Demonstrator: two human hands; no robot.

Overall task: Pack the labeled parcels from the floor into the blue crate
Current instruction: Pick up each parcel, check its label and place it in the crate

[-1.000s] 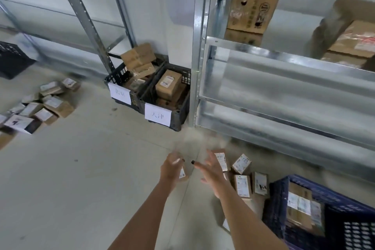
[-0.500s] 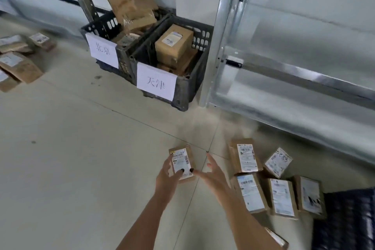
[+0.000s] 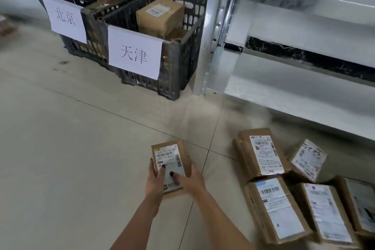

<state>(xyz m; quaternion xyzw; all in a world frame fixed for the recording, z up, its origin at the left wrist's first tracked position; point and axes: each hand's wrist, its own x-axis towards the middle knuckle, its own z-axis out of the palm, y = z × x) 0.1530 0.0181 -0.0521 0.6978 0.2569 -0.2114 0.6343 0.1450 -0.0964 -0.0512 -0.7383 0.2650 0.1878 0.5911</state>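
A small brown parcel (image 3: 170,156) with a white shipping label lies on the tiled floor at centre. My left hand (image 3: 155,178) grips its left edge with the thumb on the label. My right hand (image 3: 189,180) grips its right side, thumb on the label too. Several more labelled parcels lie on the floor at the right: one at the back (image 3: 261,154), a tilted one (image 3: 308,159), and a row in front (image 3: 278,211). The blue crate is out of view.
Two black crates with paper signs stand at the back, the left one (image 3: 81,26) and the right one (image 3: 174,63), both holding cardboard boxes. A metal shelf rack (image 3: 211,32) rises at the right, its low shelf (image 3: 294,95) over the parcels.
The view has dropped and closed in on the floor. Both hands, apart around the small parcel before, have now closed onto its sides. The blue crate has left the frame.
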